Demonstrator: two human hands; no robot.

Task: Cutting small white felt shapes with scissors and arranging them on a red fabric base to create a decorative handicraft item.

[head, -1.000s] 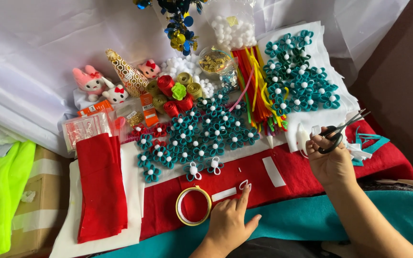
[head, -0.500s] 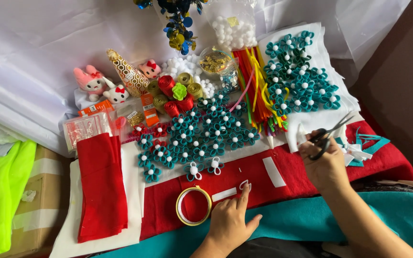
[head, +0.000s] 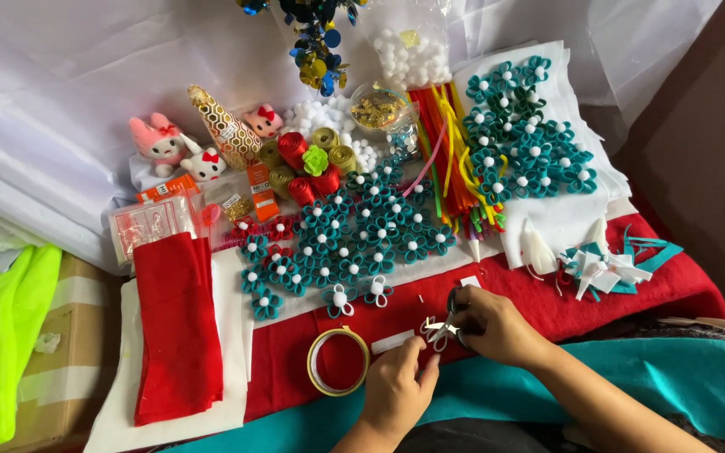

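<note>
Scissors (head: 445,323) have been brought left from the far-right flowers, gripped in the right hand (head: 497,327). A white strip (head: 430,329), near the tape ring (head: 338,361), is pinched by the left hand (head: 396,387); best held taut for cutting.

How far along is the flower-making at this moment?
Done: many teal felt flowers with white pompom centres lie in two clusters. In hand: the right hand works small scissors at a white piece pinched by the left hand. Left: white strip, tape roll, folded red felt lie unused.
</note>
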